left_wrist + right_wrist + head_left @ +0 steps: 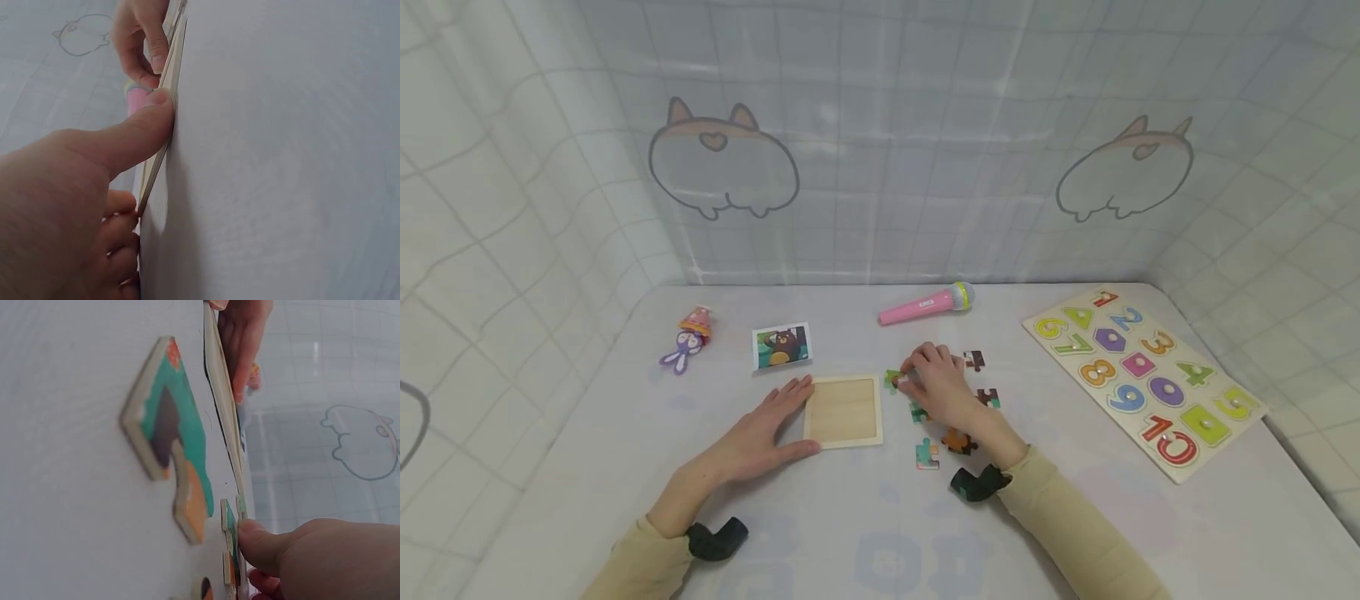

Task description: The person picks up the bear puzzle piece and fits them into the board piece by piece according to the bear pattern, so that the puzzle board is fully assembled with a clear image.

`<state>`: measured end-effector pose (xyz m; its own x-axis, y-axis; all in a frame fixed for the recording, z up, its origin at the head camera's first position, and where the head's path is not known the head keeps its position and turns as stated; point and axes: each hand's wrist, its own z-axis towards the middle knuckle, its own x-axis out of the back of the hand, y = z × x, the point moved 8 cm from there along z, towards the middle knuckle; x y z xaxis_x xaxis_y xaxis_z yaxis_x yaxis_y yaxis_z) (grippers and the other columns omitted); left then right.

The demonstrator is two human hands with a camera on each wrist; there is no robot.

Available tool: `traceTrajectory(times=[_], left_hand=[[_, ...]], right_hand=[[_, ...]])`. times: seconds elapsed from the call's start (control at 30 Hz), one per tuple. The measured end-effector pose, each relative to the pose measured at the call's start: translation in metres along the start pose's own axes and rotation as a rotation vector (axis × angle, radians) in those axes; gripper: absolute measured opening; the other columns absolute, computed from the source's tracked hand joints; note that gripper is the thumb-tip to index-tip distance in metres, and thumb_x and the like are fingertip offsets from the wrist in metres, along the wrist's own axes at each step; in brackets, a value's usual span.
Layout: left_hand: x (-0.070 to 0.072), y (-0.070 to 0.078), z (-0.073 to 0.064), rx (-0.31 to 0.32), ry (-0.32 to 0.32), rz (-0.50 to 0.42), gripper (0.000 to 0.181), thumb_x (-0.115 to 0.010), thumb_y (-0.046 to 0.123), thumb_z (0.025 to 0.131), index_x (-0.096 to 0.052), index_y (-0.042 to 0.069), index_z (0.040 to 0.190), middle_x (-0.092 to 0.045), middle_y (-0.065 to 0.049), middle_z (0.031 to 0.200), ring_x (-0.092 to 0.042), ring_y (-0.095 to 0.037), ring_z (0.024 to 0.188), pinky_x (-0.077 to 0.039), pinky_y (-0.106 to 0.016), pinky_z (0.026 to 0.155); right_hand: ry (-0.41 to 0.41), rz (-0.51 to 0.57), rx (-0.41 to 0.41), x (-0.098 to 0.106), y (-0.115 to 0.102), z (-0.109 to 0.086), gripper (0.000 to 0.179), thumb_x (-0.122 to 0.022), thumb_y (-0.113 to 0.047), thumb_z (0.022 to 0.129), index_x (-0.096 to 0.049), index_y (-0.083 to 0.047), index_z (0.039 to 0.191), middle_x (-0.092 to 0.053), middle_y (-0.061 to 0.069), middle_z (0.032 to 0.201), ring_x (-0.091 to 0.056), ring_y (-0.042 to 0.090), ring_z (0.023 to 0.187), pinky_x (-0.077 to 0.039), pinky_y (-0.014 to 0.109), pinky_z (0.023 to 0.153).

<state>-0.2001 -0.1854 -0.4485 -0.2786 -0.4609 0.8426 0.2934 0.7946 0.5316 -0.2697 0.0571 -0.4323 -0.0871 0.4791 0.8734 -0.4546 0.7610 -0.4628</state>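
Observation:
My left hand [756, 437] rests at the left side of a square wooden puzzle tray [843, 412]. Its thumb lies on the near-left corner, the straight fingers at the far-left one. Bare wood shows inside the tray's raised rim. Just right of it, my right hand [942, 387] pinches a green puzzle piece [892, 380] between thumb and fingers, close to the tabletop. Around and under that hand lie several loose pieces, among them a teal one [927, 454], an orange one [958, 441] and a dark brown one [973, 360]. The palm partly hides others.
A bear picture card [782, 345] lies behind the tray. Farther back is a pink toy microphone [925, 307]. A small purple-and-pink toy figure [688, 337] sits at the left, and a wooden number board [1142, 379] covers the right side. Curtained walls enclose the table.

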Motion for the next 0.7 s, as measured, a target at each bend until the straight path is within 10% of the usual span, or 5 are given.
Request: traceTrajectory(times=[0.7], left_hand=[[-0.0019, -0.0005, 0.0020, -0.049, -0.005, 0.020, 0.092, -0.069, 0.051, 0.090, -0.028, 0.004, 0.157, -0.021, -0.010, 0.166, -0.017, -0.033, 0.154, -0.015, -0.053, 0.125]], right_hand=[[-0.014, 0.089, 0.038, -0.0004, -0.0026, -0.0020, 0.020, -0.060, -0.019, 0.101, -0.060, -0.004, 0.115, -0.052, 0.010, 0.118, -0.041, 0.028, 0.110, -0.032, 0.051, 0.095]])
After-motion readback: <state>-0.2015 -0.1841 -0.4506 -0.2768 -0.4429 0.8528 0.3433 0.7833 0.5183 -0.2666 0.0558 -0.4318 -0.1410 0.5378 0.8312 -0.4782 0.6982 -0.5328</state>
